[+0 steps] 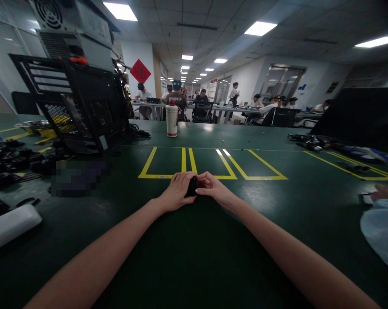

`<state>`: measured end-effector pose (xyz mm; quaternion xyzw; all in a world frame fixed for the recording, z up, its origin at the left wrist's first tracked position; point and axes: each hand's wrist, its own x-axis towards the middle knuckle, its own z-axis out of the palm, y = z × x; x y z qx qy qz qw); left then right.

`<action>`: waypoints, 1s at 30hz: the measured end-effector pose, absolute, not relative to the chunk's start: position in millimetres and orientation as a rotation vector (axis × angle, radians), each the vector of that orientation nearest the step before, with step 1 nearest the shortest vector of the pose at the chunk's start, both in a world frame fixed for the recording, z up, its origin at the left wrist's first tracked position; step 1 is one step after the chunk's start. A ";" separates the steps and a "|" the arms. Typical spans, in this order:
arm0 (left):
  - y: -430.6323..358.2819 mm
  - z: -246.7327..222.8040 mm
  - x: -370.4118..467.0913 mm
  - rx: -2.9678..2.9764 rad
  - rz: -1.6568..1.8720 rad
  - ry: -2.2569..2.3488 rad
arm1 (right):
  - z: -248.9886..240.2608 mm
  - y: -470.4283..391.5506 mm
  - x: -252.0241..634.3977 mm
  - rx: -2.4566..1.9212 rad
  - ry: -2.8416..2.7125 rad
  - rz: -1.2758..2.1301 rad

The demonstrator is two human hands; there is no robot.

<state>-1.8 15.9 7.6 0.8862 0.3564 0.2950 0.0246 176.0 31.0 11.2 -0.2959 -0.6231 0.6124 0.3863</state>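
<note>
Both my hands meet over the green tabletop, just in front of the yellow tape outlines. Between them is a small black object, too dark and too covered to name. My left hand wraps over it from the left, thumb below and fingers on top. From the right, the fingertips and thumb of my right hand pinch its near side. Most of the object is hidden by my fingers.
A white cup with a red lid stands beyond the tape. At left are an open black computer case, cables and a white object. A dark panel is at right, with another person's sleeve nearer.
</note>
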 end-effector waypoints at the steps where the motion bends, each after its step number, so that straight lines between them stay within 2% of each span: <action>1: 15.7 8.0 -1.8 2.740 0.912 1.105 | 12.0 29.6 176.1 -0.740 -1.599 1.559; 8: 14.4 9.4 -1.9 2.737 0.909 1.097 | 5.5 32.7 170.6 -0.801 -1.536 1.447; 18: 15.8 7.1 -1.8 2.745 0.916 1.105 | 9.8 32.1 177.8 -0.711 -1.620 1.571; 24: 14.5 9.1 -2.1 2.738 0.898 1.099 | 7.3 32.3 172.8 -0.771 -1.556 1.452; 30: 16.4 6.5 -3.1 2.743 0.897 1.106 | 6.1 36.5 174.8 -0.809 -1.563 1.516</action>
